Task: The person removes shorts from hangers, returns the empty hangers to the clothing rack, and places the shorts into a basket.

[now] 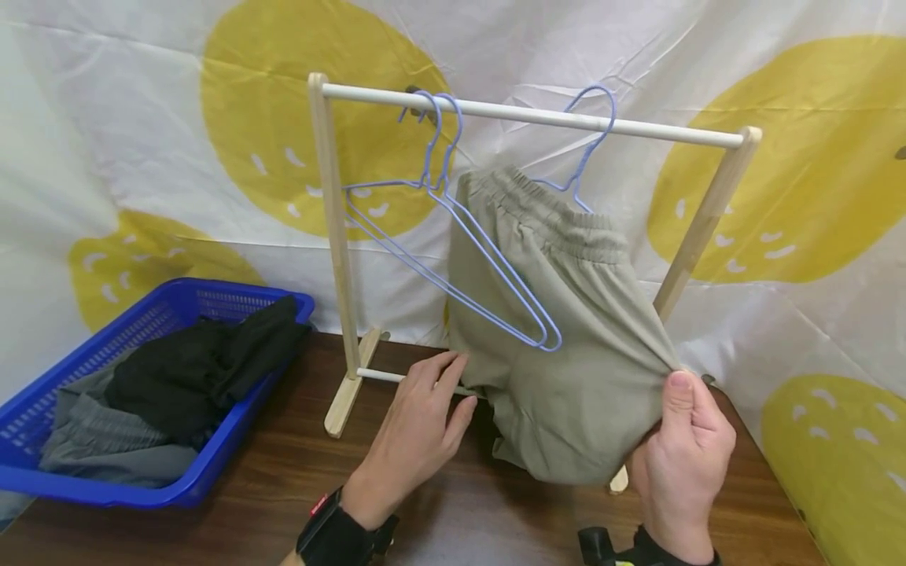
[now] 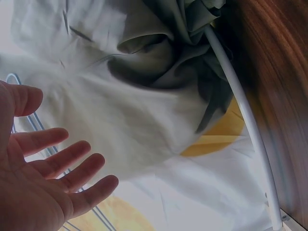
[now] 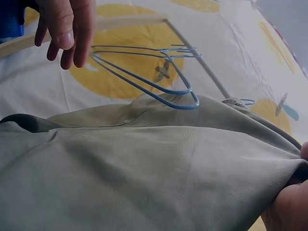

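Olive-grey shorts [image 1: 566, 338] with a gathered elastic waistband hang from a blue hanger [image 1: 587, 161] on the rack's top bar. My right hand [image 1: 683, 456] pinches the right side of the shorts between thumb and fingers and pulls the cloth taut. Near the lower left edge of the shorts is my left hand [image 1: 425, 417], its fingers spread and relaxed. In the left wrist view that hand [image 2: 53, 163] holds nothing and stands apart from the cloth. Two bare blue hangers [image 1: 488, 267] hang in front of the shorts' left part. The hanger's lower part is hidden inside the shorts.
A small rack with a white top bar [image 1: 510, 112] and wooden posts stands on the brown table [image 1: 283, 503]. At left, a blue basket [image 1: 163, 497] holds black [image 1: 205, 369] and grey [image 1: 106, 440] clothes. Behind hangs a white cloth [image 1: 141, 94] with yellow prints.
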The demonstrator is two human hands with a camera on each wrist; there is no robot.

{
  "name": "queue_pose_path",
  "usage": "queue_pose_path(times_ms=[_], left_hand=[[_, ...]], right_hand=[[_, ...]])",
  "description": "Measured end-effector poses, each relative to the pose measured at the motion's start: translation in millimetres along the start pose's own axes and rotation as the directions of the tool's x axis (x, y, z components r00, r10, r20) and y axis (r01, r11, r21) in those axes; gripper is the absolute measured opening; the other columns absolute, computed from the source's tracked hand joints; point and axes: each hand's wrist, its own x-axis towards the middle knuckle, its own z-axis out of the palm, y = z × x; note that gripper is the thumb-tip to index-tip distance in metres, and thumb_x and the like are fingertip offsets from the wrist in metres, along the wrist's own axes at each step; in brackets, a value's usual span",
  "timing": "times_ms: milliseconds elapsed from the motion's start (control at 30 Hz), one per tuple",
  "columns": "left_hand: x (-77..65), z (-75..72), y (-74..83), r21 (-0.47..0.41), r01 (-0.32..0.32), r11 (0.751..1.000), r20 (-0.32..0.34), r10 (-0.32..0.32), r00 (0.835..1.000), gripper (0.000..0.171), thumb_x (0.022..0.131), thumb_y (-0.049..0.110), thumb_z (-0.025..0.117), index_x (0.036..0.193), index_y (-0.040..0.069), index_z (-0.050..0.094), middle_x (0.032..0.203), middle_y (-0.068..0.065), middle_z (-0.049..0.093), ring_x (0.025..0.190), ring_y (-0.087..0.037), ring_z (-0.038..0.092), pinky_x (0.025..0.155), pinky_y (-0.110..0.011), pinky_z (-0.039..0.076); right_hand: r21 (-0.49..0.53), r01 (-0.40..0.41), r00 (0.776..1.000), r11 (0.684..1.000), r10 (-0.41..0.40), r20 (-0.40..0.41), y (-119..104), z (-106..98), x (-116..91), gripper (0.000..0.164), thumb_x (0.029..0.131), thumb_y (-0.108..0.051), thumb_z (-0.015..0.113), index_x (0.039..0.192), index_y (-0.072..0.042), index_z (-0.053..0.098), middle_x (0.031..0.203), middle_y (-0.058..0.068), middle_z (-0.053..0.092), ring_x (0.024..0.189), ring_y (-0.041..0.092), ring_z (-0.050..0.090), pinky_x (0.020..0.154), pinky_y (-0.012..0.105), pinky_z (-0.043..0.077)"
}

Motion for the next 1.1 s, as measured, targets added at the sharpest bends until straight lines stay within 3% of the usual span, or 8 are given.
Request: queue_pose_path(times_ms=[133, 400, 567, 767, 1100], left_hand=[[-0.2, 0.0, 0.2, 0.002, 0.003, 1.0, 0.0, -0.003, 1.0, 0.045, 0.101, 0.018, 0.067, 0.14, -0.005, 0.059, 0.139, -0.022, 0.059, 0.128, -0.038, 0.056, 0.105, -0.051, 0.047], [-0.6, 0.6, -0.4, -0.002, 0.001, 1.0, 0.0, -0.001, 1.0, 0.045, 0.101, 0.017, 0.067, 0.139, -0.006, 0.059, 0.139, -0.023, 0.059, 0.127, -0.038, 0.056, 0.105, -0.052, 0.048], [-1.2, 0.9, -0.8, -0.007, 0.0, 1.0, -0.008, 0.0, 1.0, 0.045, 0.1, 0.015, 0.068, 0.138, -0.006, 0.06, 0.138, -0.024, 0.059, 0.127, -0.039, 0.056, 0.104, -0.052, 0.048], [-1.3, 0.4, -0.8, -0.006, 0.0, 1.0, 0.0, 0.0, 1.0, 0.045, 0.101, 0.017, 0.067, 0.139, -0.006, 0.059, 0.139, -0.023, 0.059, 0.127, -0.039, 0.056, 0.104, -0.052, 0.048], [-0.5, -1.1, -1.7, -0.004, 0.001, 1.0, 0.01, -0.001, 1.0, 0.045, 0.102, 0.018, 0.065, 0.141, -0.005, 0.058, 0.139, -0.022, 0.058, 0.128, -0.038, 0.056, 0.104, -0.052, 0.048]], right_hand=[[0.009, 0.006, 1.0, 1.0, -0.006, -0.014, -2, -4, 3, 0.023, 0.101, 0.0, 0.061, 0.106, 0.021, 0.069, 0.095, 0.017, 0.072, 0.087, 0.019, 0.068, 0.08, 0.026, 0.057], [0.054, 0.02, 0.999, 0.998, -0.017, -0.046, -7, -13, 12, 0.022, 0.1, 0.002, 0.062, 0.09, 0.021, 0.068, 0.083, 0.015, 0.067, 0.077, 0.018, 0.064, 0.072, 0.026, 0.056], [0.039, 0.019, 0.999, 0.999, -0.017, -0.042, -10, -19, 16, 0.022, 0.1, 0.001, 0.062, 0.094, 0.021, 0.069, 0.087, 0.015, 0.068, 0.08, 0.018, 0.066, 0.075, 0.025, 0.057], [-0.029, -0.006, 0.998, 1.0, 0.004, -0.056, -12, -28, 22, 0.026, 0.1, -0.003, 0.064, 0.095, 0.022, 0.069, 0.087, 0.013, 0.069, 0.079, 0.016, 0.066, 0.073, 0.023, 0.057], [-0.005, -0.06, 0.997, 0.998, 0.059, -0.046, -11, -46, 32, 0.021, 0.098, -0.002, 0.066, 0.094, 0.017, 0.072, 0.09, 0.016, 0.069, 0.082, 0.018, 0.066, 0.074, 0.023, 0.058]])
